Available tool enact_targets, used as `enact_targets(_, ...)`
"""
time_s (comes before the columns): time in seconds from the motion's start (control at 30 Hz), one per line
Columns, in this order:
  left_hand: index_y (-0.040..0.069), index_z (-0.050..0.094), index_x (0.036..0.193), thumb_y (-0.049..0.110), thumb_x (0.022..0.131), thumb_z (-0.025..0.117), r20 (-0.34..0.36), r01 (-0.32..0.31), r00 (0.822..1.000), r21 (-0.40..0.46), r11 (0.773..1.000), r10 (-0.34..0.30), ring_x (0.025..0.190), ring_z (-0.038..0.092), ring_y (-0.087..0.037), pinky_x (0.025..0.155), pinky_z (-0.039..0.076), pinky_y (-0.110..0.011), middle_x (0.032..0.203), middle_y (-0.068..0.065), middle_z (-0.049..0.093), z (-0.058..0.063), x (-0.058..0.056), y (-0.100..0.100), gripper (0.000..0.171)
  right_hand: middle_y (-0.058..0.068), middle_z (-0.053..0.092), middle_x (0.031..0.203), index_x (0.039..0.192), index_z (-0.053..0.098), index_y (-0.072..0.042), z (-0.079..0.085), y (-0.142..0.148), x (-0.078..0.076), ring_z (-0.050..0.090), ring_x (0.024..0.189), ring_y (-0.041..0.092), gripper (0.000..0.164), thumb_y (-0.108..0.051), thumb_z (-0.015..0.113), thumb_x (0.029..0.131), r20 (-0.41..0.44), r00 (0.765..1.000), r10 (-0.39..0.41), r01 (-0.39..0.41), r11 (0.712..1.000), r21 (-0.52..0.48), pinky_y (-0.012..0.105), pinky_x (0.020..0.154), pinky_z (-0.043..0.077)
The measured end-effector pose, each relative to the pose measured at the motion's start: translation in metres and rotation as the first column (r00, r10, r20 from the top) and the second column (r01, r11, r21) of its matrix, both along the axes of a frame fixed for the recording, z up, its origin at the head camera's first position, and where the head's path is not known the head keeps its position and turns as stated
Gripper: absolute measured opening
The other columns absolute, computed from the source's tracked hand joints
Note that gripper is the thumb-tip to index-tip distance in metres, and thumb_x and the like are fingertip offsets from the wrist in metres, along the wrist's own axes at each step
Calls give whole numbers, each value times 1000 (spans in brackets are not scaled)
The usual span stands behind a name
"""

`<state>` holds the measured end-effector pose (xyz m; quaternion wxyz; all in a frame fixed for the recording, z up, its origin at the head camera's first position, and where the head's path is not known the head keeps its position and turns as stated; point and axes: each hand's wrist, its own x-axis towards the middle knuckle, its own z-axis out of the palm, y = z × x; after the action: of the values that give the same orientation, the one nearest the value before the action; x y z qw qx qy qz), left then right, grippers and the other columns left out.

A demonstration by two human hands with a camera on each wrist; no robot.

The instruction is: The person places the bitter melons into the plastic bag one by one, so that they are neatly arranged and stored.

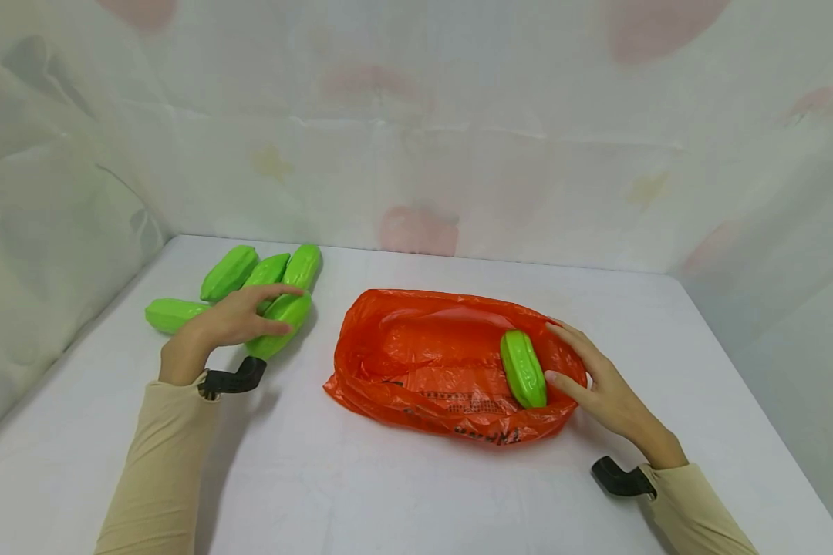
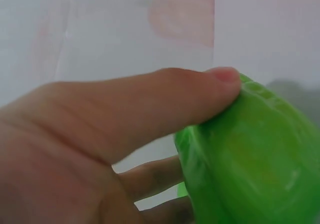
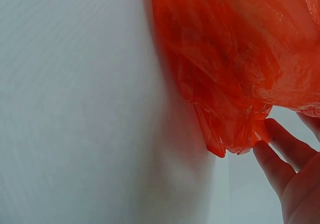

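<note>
Left hand (image 1: 234,314) is pinching 1 ribbed green gourd (image 1: 293,311), left of the red plastic bag (image 1: 403,405). Probably stiff, lightish, kinda slick; I'd grab it mid-body. Right hand (image 1: 609,391) is spread at the bag's right end.

Place: sheet-walled table booth; type of room beyond cannot be told. Table (image 1: 416,497), one, white top. Back sheet (image 1: 527,185), one, pale, creased, printed with faded red and yellow shapes. Left sheet (image 1: 35,208) and right sheet (image 1: 798,200), pale, flanking.
</note>
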<state>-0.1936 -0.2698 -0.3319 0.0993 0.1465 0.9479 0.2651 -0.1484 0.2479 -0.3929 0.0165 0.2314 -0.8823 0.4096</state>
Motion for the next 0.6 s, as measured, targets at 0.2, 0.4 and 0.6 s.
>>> enact_targets(0.2,12,50,144,19,90,72,-1,-18,1000,26,999,18,123,50,-42,97,45,-56,148,-26,44,2,1,2,59,13,30,160,154,35,-18,-1,0,0,33,142,42,63,-16,62,97,4,1000,2,-2,1000,-6,69,104,37)
enact_targets(0.4,14,49,145,22,90,73,-13,-40,999,42,998,41,113,57,-40,88,49,-47,148,-25,44,5,1,4,60,12,30,160,154,35,-18,-1,0,-1,33,142,42,63,-16,62,97,1,1000,2,-2,1000,-3,69,105,36)
enact_targets(0.6,12,47,146,26,91,72,-38,-50,998,64,997,52,116,58,-47,89,50,-51,147,-27,44,8,2,7,62,13,30,160,154,35,-18,-1,0,-1,33,142,43,63,-16,62,97,0,1000,0,0,1000,2,70,105,36)
